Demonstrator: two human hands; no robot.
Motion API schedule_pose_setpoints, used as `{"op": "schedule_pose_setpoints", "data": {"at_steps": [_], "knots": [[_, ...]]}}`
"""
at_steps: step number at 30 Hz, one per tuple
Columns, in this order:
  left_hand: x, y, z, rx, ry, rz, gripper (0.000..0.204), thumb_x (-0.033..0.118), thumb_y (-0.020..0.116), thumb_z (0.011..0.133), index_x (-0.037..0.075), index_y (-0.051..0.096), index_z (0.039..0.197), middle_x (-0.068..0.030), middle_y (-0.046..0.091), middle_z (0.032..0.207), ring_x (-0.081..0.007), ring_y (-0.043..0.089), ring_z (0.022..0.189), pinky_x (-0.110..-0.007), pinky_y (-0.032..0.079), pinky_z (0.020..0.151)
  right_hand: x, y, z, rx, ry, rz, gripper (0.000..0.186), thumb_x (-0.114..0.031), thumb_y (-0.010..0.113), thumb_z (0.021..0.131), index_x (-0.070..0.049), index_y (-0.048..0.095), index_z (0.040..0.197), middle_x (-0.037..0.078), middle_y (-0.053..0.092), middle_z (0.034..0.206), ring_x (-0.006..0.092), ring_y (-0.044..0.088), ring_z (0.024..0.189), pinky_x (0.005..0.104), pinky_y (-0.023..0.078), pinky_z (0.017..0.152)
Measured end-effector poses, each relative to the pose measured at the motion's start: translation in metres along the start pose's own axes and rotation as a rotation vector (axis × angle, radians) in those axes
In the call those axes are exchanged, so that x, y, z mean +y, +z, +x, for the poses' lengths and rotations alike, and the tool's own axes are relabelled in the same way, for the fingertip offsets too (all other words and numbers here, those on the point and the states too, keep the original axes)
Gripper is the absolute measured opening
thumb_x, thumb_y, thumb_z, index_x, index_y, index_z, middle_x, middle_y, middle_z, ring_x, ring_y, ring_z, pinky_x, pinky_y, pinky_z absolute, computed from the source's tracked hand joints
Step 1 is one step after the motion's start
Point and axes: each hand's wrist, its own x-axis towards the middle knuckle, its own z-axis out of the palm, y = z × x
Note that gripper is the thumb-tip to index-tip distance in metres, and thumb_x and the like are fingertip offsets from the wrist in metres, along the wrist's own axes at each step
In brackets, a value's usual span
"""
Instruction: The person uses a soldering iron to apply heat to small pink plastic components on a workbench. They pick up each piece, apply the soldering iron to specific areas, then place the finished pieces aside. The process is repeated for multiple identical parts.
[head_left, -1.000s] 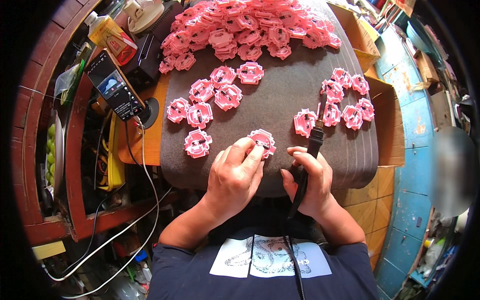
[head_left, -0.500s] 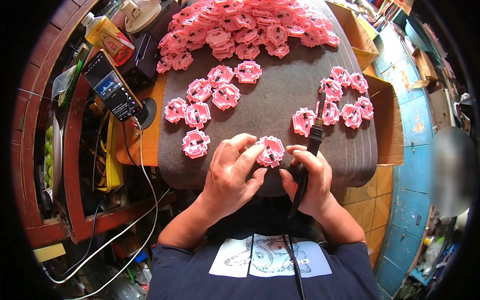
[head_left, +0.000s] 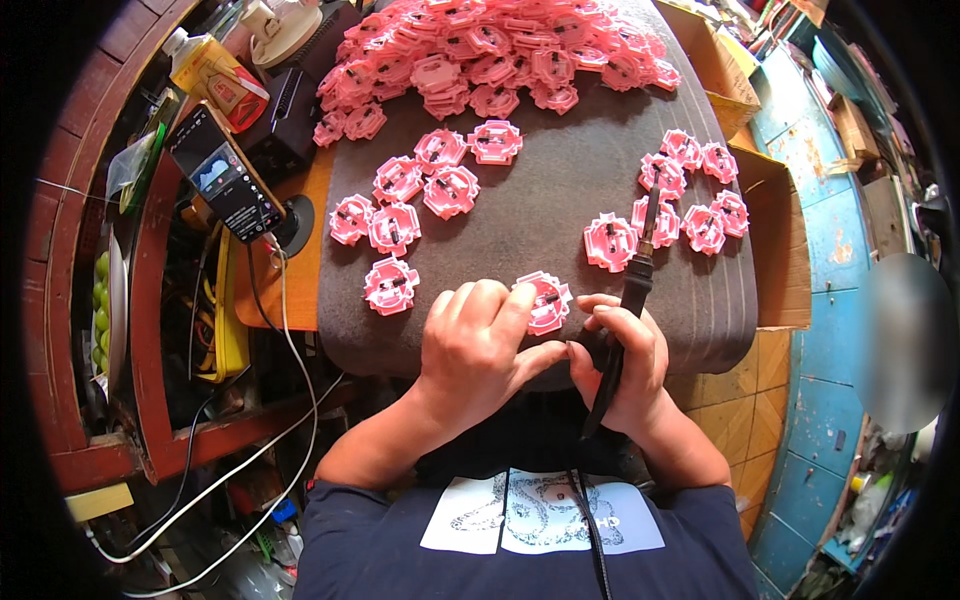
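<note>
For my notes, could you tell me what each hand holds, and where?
Left hand pinches a pink part at its edge; right hand grips a black soldering tool around its handle.

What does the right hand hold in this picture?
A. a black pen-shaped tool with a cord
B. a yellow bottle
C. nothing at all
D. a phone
A: the right hand grips a black pen-shaped tool whose cord runs down toward the person, while the left hand pinches a pink plastic part beside it.

Worktop (head_left: 540, 215): parts heap (head_left: 500, 50) lay at far edge; smaller part groups left (head_left: 400, 200) and right (head_left: 680, 195); phone (head_left: 225, 172) stood off left edge.
</note>
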Motion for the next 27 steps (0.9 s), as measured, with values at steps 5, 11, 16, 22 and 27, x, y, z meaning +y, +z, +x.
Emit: {"op": "schedule_pose_setpoints", "data": {"at_steps": [5,11,16,22,27], "knots": [[-0.014,-0.013,0.015,0.04,0.19,-0.242,0.059,0.013,0.092,0.07,0.007,0.069,0.125,-0.015,0.067,0.119,-0.0371,0.065,0.109,-0.047,0.054,0.096,0.001,0.0,-0.001,0.007,-0.003,-0.009,0.049,-0.004,0.078,0.089,-0.001,0.053,0.132,0.024,0.069,0.116,0.0401,0.07,0.091,0.0464,0.059,0.074],[-0.01,-0.001,0.015,0.022,0.245,-0.166,0.046,0.004,0.085,0.075,0.006,0.071,0.119,-0.013,0.067,0.114,-0.0342,0.065,0.102,-0.045,0.055,0.09,-0.003,-0.001,0.001,0.003,-0.007,0.009,0.048,-0.004,0.078,0.089,-0.001,0.053,0.131,0.024,0.069,0.115,0.0396,0.071,0.09,0.0459,0.059,0.075],[0.008,0.009,-0.001,0.03,0.068,-0.195,0.053,0.013,0.085,0.079,0.003,0.069,0.129,-0.013,0.062,0.122,-0.0299,0.066,0.099,-0.042,0.054,0.087,-0.003,0.001,-0.001,0.002,-0.028,0.05,0.048,-0.003,0.077,0.09,-0.003,0.053,0.131,0.024,0.069,0.113,0.0379,0.072,0.087,0.0463,0.06,0.073],[-0.014,-0.009,0.004,-0.025,0.159,-0.333,0.048,-0.001,0.075,0.079,0.002,0.068,0.127,-0.016,0.066,0.127,-0.0311,0.069,0.1,-0.042,0.054,0.084,-0.001,0.007,-0.001,-0.005,-0.137,-0.063,0.054,-0.005,0.082,0.088,-0.005,0.05,0.132,0.022,0.07,0.111,0.031,0.071,0.083,0.0422,0.059,0.072],[-0.015,-0.003,0.006,-0.012,0.17,-0.301,0.037,-0.004,0.076,0.081,0.004,0.072,0.117,-0.0129,0.071,0.118,-0.0347,0.071,0.101,-0.043,0.057,0.085,-0.003,0.022,0.002,-0.034,-0.167,-0.151,0.063,-0.001,0.076,0.081,-0.007,0.053,0.138,0.021,0.067,0.114,0.0388,0.068,0.087,0.0481,0.056,0.075]]}}
